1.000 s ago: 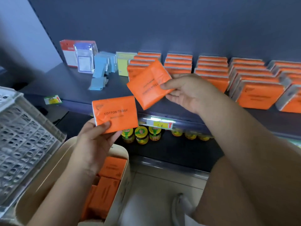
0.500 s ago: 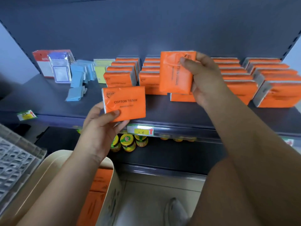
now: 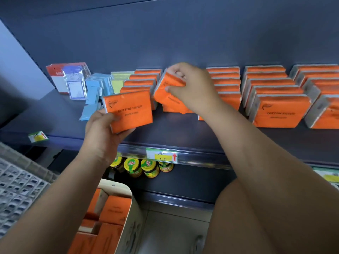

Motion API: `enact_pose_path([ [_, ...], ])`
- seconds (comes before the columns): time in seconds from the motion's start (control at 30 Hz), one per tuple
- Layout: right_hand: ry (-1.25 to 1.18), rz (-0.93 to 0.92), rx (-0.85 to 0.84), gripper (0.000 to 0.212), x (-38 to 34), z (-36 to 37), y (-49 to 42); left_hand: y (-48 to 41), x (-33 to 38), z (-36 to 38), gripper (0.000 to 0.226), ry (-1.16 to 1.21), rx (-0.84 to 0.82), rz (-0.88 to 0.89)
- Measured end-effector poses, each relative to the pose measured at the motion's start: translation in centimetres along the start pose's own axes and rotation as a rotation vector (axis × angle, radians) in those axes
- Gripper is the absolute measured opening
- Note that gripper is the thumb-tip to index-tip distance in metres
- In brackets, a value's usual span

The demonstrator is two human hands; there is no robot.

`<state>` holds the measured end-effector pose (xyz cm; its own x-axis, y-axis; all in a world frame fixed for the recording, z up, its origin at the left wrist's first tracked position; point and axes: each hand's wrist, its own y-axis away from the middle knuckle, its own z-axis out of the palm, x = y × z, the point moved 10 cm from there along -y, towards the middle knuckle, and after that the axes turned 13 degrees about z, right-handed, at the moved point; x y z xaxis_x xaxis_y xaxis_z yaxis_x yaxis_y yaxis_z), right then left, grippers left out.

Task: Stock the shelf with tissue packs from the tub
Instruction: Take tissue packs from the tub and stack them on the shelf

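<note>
My left hand [image 3: 104,132] grips an orange tissue pack [image 3: 130,110] marked COTTON TISSUE, held just above the front of the dark shelf [image 3: 176,129]. My right hand [image 3: 190,88] holds a second orange pack [image 3: 165,94] from above, tilted, at the front of the second row of packs. Several rows of orange packs [image 3: 275,99] stand along the shelf to the right and behind. The cream tub [image 3: 128,217] sits low at centre, with more orange packs [image 3: 113,209] inside.
Blue packets [image 3: 95,88], a yellow-green pack [image 3: 119,83] and red-and-white packets [image 3: 64,76] sit at the shelf's left. Jars with yellow lids [image 3: 141,166] stand on the lower shelf under a price tag [image 3: 162,155]. A grey lattice crate [image 3: 20,189] is at the left.
My right hand has moved left and down, bringing its pack from upright above the rows onto the front of the second row. My left hand lifted its pack slightly toward the shelf.
</note>
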<state>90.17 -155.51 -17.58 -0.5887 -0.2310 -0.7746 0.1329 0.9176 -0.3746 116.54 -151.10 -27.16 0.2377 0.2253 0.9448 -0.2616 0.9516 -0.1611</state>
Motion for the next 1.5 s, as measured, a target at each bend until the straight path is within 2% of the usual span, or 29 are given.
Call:
enact_pose_path([
  [0.13, 0.469, -0.118, -0.109, 0.048, 0.1, 3.4, -0.4, -0.8, -0.8, -1.7, 0.025, 0.044, 0.077, -0.031],
  [0.27, 0.658, -0.153, -0.091, 0.048, 1.1, 4.5, 0.1, -1.0, -1.4, -2.0, 0.028, 0.038, 0.102, -0.038],
  [0.4, 0.676, -0.142, -0.038, 0.048, 1.1, 4.6, -0.2, -1.2, -1.2, -1.8, 0.056, 0.041, 0.145, -0.015],
  [0.6, 0.602, -0.125, -0.056, 0.041, 1.1, 5.2, -0.6, -1.3, -1.3, -1.3, 0.031, 0.049, 0.131, -0.036],
  [0.77, 0.596, -0.181, -0.053, 0.038, 1.0, 5.8, -0.4, -1.3, -1.2, -1.5, 0.033, 0.028, 0.116, -0.042],
  [0.87, 0.594, -0.225, 0.021, 0.036, 0.3, 5.2, -0.1, -1.3, -1.2, -1.6, 0.034, 0.022, 0.103, -0.045],
  [0.97, 0.543, -0.291, 0.125, 0.022, -1.9, 4.8, 1.2, -1.3, -1.0, -1.6, 0.033, 0.021, 0.101, -0.045],
  [1.03, 0.534, -0.310, 0.173, 0.020, -3.5, 5.3, 2.6, -1.4, -0.7, -1.8, 0.038, 0.008, 0.121, -0.015],
  [1.1, 0.529, -0.278, 0.128, 0.026, -4.6, 6.5, 3.9, -1.5, -0.4, -1.9, 0.036, -0.041, 0.147, 0.032],
  [1.2, 0.473, -0.123, 0.002, 0.028, -4.6, 8.4, 5.5, -1.9, -0.5, -1.5, 0.034, -0.059, 0.118, 0.054],
  [1.27, 0.361, 0.014, -0.080, 0.028, -3.4, 9.6, 6.1, -2.4, -0.9, -1.6, 0.035, -0.097, 0.096, 0.045],
  [1.33, 0.209, 0.135, -0.136, 0.027, -2.1, 10.6, 6.5, -3.1, -1.1, -1.8, 0.040, -0.249, 0.064, 0.079],
  [1.43, 0.120, 0.245, -0.179, 0.049, -0.3, 11.9, 6.8, -4.0, -1.4, -1.2, 0.043, -0.553, -0.020, 0.115],
  [1.5, 0.075, 0.306, -0.199, 0.064, 0.4, 12.4, 6.8, -4.6, -2.0, -0.9, 0.040, -0.652, -0.049, 0.076],
])
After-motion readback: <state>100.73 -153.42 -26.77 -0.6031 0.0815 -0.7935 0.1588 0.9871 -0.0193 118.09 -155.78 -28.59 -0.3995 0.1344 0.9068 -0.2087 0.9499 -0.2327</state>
